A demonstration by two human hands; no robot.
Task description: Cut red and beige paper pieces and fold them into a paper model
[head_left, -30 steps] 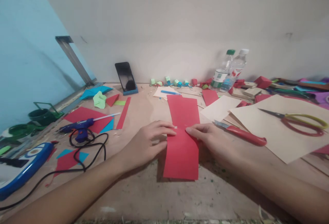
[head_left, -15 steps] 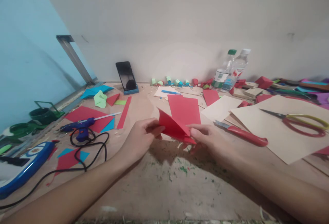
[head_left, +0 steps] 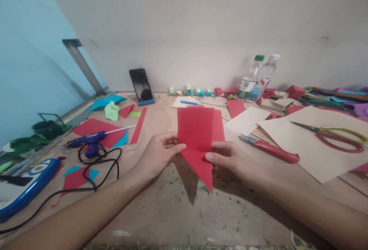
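Observation:
A folded sheet of red paper [head_left: 195, 129] is held up between both hands above the table. Its upper part is a near square, and below a crease it narrows to a point at the lower right. My left hand [head_left: 165, 146] pinches its left edge, thumb on the front face. On the right edge my right hand [head_left: 230, 156] grips it the same way, its other fingers behind the paper. Partly covered by it, another red sheet [head_left: 219, 125] lies on the table.
Left: a blue glue gun [head_left: 92, 139] with its looped black cord, and a phone [head_left: 140, 85] on a stand. Right: a red-handled knife [head_left: 276, 152], and scissors [head_left: 339, 137] on beige paper [head_left: 310, 162]. Two bottles [head_left: 250, 83] and several small paper blocks [head_left: 198, 91] stand along the wall.
The red paper has been tilted upright and opened out, so its broad face and downward point now show. Both hands stay close to where they were, still gripping its sides.

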